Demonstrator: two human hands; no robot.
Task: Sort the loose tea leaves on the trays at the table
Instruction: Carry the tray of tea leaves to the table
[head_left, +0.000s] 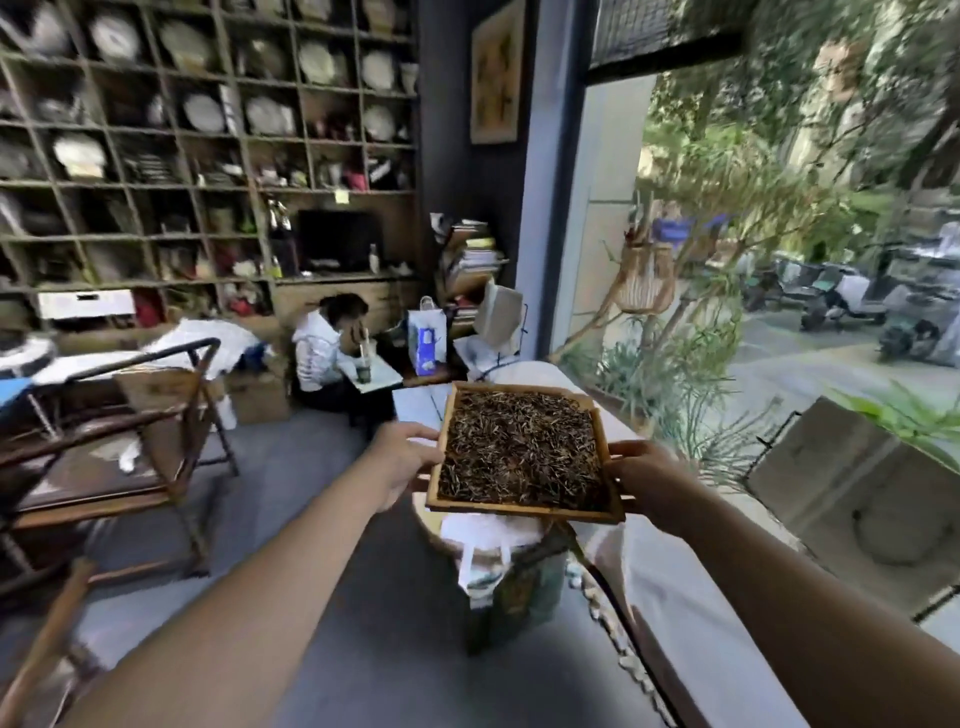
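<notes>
A square wooden tray (522, 509) covered with dark loose tea leaves (522, 447) is held out in front of me at arm's length, above the floor. My left hand (402, 449) grips its left edge. My right hand (647, 478) grips its right edge. The tray sits roughly level, tilted slightly toward me. The leaves spread over nearly the whole tray bottom.
Below the tray stand a round stool with a white bag (488, 540) and a patterned bag (524, 587). A white-covered table (685, 597) runs along the right by the window. A wooden chair (124, 431) stands at left. A person (332, 353) sits far back by shelves.
</notes>
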